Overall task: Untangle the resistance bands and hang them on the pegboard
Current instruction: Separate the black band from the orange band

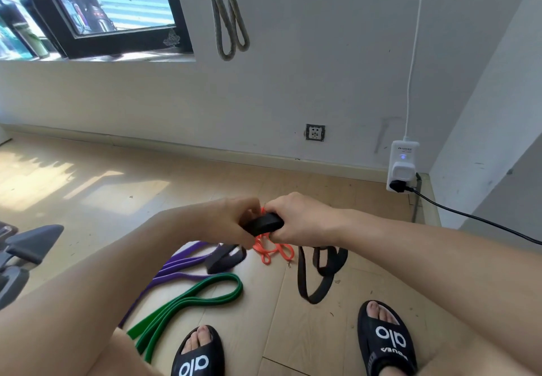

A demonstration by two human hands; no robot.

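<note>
Both hands meet above the floor on a tangle of bands. My left hand (231, 220) and my right hand (299, 218) grip a folded black band (265, 223) between them. Its loops hang down to the floor on both sides of my hands (318, 276). A thin orange band (271, 251) dangles from the same bundle, caught with the black one. On the floor lie a purple band (179, 264) and a green band (187, 302), both loose. A grey band (227, 20) hangs on the wall above; no pegboard is in view.
My feet in black slides (387, 343) stand on the wooden floor. A white plug adapter (402, 167) with a black cable (475, 218) sits at the right wall. A wall socket (315, 132) is straight ahead. Grey equipment (20, 255) juts in at left.
</note>
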